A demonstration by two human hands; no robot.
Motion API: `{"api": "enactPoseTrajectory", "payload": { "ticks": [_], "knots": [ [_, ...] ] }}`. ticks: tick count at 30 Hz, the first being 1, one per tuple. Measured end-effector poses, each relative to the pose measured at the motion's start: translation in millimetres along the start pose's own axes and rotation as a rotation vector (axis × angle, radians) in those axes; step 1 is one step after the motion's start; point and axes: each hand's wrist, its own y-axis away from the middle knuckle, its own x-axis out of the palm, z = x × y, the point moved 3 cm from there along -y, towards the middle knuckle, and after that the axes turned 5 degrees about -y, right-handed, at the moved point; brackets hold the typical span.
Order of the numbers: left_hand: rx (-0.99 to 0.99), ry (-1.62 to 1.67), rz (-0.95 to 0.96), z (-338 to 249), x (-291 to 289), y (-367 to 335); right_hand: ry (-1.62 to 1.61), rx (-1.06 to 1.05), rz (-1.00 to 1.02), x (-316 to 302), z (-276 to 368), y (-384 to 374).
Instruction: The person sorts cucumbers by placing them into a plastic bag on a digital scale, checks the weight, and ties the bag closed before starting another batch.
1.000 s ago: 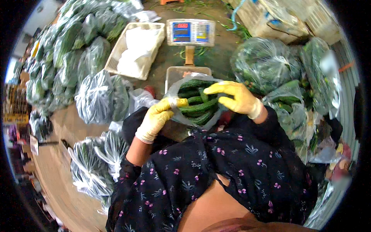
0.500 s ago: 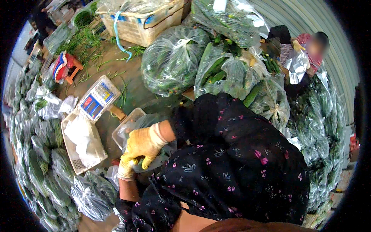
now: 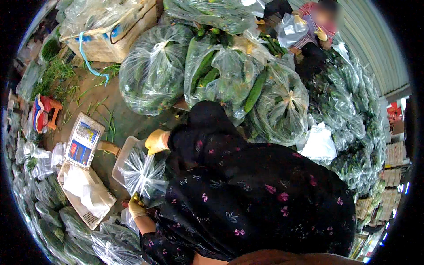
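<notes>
A clear plastic bag [image 3: 145,173] of green vegetables sits by the scale's light tray [image 3: 118,167], its top drawn into a bright, star-shaped gather. My right hand [image 3: 157,141], in a yellowish glove, grips the bag's far side with its fingers bent down. On the near side my left hand [image 3: 137,206], also gloved with darkened fingertips, is closed at the bag's edge. Part of the bag is hidden by my black flowered sleeve [image 3: 185,132]. Left of the tray stands the weighing scale's display [image 3: 84,140].
A white basket [image 3: 70,187] with plastic bags lies below the display. Large bags of cucumbers [image 3: 152,73] stand ahead, beside a big crate [image 3: 126,42]. A small stool [image 3: 54,112] is far left. Another person [image 3: 311,26] holds a bag at upper right. Filled bags [image 3: 53,216] line the left.
My hands were together over the bag; now they are apart on its far and near sides, and its gathered top shows between them. The view has shifted right.
</notes>
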Motion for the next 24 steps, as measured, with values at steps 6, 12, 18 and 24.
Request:
{"api": "enactPoseTrajectory", "payload": {
  "ticks": [6, 12, 18, 24],
  "knots": [
    [0.304, -0.958, 0.291, -37, 38, 47, 0.060, -0.101, -0.003, -20, 5, 8],
    [0.181, -0.234, -0.173, -26, 36, 23, 0.109, 0.069, 0.116, 8, -10, 18],
    [0.360, 0.172, 0.085, -46, 59, 48, 0.031, -0.093, -0.107, -19, 6, 4],
    [0.449, 0.241, 0.515, -51, 94, 112, -2.016, -0.254, 0.138, 14, 44, -6]
  ]
}}
